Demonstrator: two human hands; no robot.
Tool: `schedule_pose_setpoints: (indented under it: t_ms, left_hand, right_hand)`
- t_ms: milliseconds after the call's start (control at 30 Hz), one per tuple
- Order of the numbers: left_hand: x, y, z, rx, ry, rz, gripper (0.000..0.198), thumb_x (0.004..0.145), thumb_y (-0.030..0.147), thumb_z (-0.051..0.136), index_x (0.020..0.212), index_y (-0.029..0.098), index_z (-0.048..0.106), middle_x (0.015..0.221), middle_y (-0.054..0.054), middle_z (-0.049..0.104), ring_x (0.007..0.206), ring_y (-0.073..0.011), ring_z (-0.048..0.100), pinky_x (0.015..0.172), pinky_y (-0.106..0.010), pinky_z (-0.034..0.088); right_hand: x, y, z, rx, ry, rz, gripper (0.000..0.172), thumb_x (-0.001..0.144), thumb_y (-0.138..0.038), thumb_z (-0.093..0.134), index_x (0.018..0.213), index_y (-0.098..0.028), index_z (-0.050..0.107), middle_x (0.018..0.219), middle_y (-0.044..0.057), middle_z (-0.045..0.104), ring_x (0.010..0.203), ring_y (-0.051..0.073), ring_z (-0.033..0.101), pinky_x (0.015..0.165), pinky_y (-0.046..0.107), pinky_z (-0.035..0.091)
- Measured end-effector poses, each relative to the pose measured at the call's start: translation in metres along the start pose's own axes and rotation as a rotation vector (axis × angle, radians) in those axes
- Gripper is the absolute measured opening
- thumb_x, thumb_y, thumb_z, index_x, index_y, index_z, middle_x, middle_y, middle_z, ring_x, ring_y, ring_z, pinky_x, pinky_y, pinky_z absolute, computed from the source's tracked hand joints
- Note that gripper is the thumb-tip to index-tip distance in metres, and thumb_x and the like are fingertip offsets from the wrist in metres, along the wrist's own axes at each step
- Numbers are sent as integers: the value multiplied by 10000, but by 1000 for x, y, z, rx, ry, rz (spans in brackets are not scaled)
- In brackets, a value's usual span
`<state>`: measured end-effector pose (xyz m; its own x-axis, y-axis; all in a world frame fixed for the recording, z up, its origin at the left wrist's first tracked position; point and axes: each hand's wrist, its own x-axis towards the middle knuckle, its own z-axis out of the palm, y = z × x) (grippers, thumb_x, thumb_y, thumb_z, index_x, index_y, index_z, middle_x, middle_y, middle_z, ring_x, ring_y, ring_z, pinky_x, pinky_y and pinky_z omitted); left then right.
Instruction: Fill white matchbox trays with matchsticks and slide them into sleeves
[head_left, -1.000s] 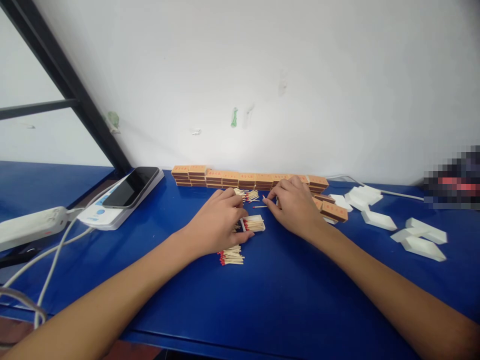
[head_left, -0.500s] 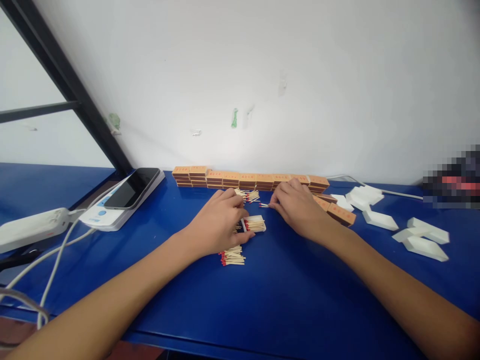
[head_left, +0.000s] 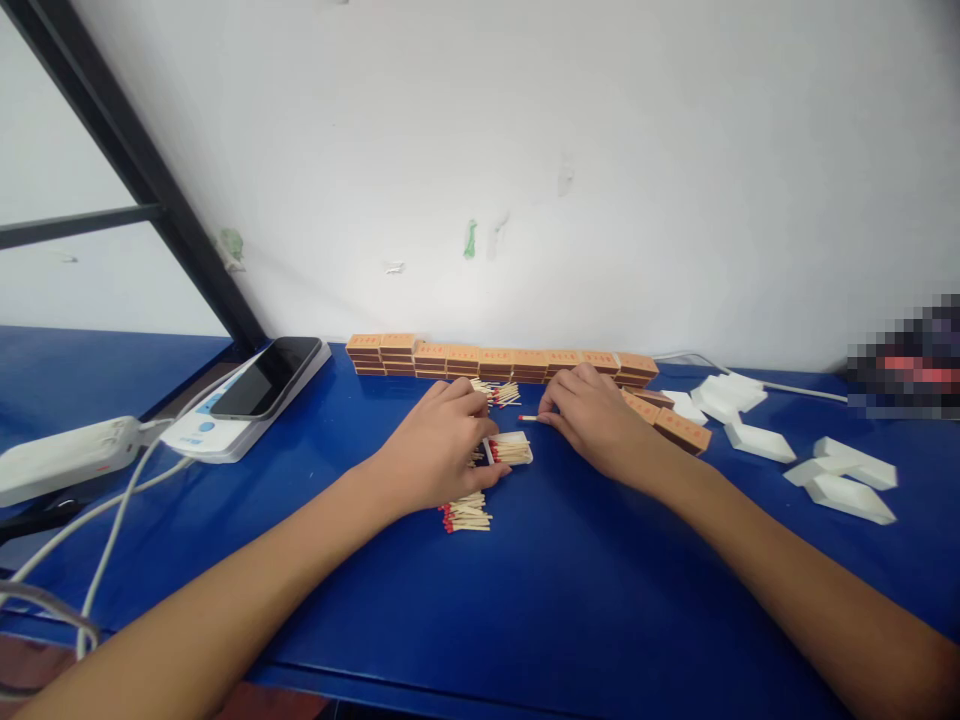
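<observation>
My left hand point(head_left: 442, 445) grips the left end of a small white matchbox tray point(head_left: 523, 437), thumb at the near side and fingers at the far side. Red-tipped matches point(head_left: 511, 452) lie in the tray. To the right, my right hand point(head_left: 581, 410) pinches the plain end of a match point(head_left: 528, 418), its red head pointing left. A loose pile of matches point(head_left: 469, 512) lies on the near side of my left hand. Another pile of matches point(head_left: 504, 394) is beyond the tray, and my left palm partly hides more matches.
Stacked orange matchboxes point(head_left: 495, 358) line the wall, and more matchboxes point(head_left: 681, 430) lie by my right wrist. Several empty white trays point(head_left: 759, 440) are scattered at the right. A phone point(head_left: 266, 378) rests on a white box point(head_left: 196, 432) at the left, near a power strip point(head_left: 71, 460) and cables.
My right hand has drawn slightly nearer to me with its fingers at the match. Where two match heads showed at its fingertips, one shows now. My left hand stays on the tray.
</observation>
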<state>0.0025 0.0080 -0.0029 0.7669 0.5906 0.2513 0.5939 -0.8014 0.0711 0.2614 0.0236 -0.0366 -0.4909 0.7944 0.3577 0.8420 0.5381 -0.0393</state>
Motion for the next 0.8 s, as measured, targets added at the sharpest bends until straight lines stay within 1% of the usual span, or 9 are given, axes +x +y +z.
schedule_pose_setpoints:
  t_ms: [167, 233, 300, 367, 433, 500, 567, 700, 800]
  left_hand:
    - [0, -1, 1, -7, 14, -2, 335, 908, 482, 740, 1030, 174, 793, 931, -64, 658, 1005, -258, 541, 898, -416, 430]
    - [0, -1, 2, -10, 21, 5, 324, 912, 481, 734, 1015, 179, 791, 926, -62, 655, 997, -254, 541, 895, -414, 429]
    - [1, -1, 2, -8, 27, 9, 316, 913, 479, 732, 992, 178, 789, 918, -61, 651, 985, -250, 539, 888, -411, 427]
    - [0, -1, 2, -4, 30, 10, 325, 908, 482, 739, 994, 173, 788, 918, -61, 651, 978, -251, 537, 883, -410, 426]
    - [0, -1, 2, -4, 27, 8, 332, 907, 482, 742, 1007, 169, 790, 923, -62, 653, 984, -253, 539, 884, -412, 427]
    - [0, -1, 2, -8, 20, 5, 332, 911, 480, 737, 1008, 168, 791, 934, -64, 656, 1000, -257, 542, 898, -415, 433]
    - [0, -1, 1, -8, 18, 5, 321, 913, 474, 734, 993, 170, 793, 936, -68, 656, 1015, -261, 544, 913, -416, 437]
    - [1, 0, 0, -5, 23, 11, 305, 907, 464, 745, 966, 169, 790, 935, -75, 658, 1012, -261, 547, 916, -415, 443]
    - [1, 0, 0, -2, 25, 11, 310, 904, 468, 748, 963, 167, 790, 931, -75, 658, 998, -260, 544, 908, -420, 444]
  right_hand:
    - [-5, -30, -18, 138, 34, -65, 166, 1039, -263, 519, 917, -222, 624, 987, 103, 647, 973, 287, 508, 835, 431, 420]
    - [-6, -41, -20, 181, 25, -113, 154, 1037, -252, 533, 921, -223, 630, 979, 95, 653, 970, 279, 511, 849, 427, 430]
    - [-2, -44, -17, 236, 36, -125, 164, 1041, -246, 531, 919, -221, 638, 971, 89, 661, 973, 273, 522, 869, 427, 442]
    - [4, -37, -10, 281, 89, -91, 168, 1045, -251, 523, 948, -222, 657, 986, 92, 673, 993, 274, 540, 901, 438, 454]
    - [11, -24, -2, 272, 139, -53, 144, 1028, -251, 543, 1015, -226, 684, 1031, 104, 684, 1038, 290, 548, 940, 468, 457]
    - [16, -11, 7, 226, 136, -41, 144, 1011, -255, 567, 1067, -226, 697, 1059, 116, 679, 1076, 308, 541, 956, 493, 454]
    - [17, -3, 13, 178, 102, -43, 148, 1015, -267, 564, 1065, -220, 695, 1053, 118, 664, 1073, 310, 533, 950, 494, 454]
    - [14, 0, 17, 122, 80, -51, 138, 1025, -277, 554, 982, -218, 671, 1035, 110, 648, 1041, 299, 522, 927, 473, 455]
    - [13, -2, 18, 116, 92, -50, 110, 1018, -268, 571, 1052, -213, 660, 1066, 115, 650, 1057, 301, 519, 941, 472, 454]
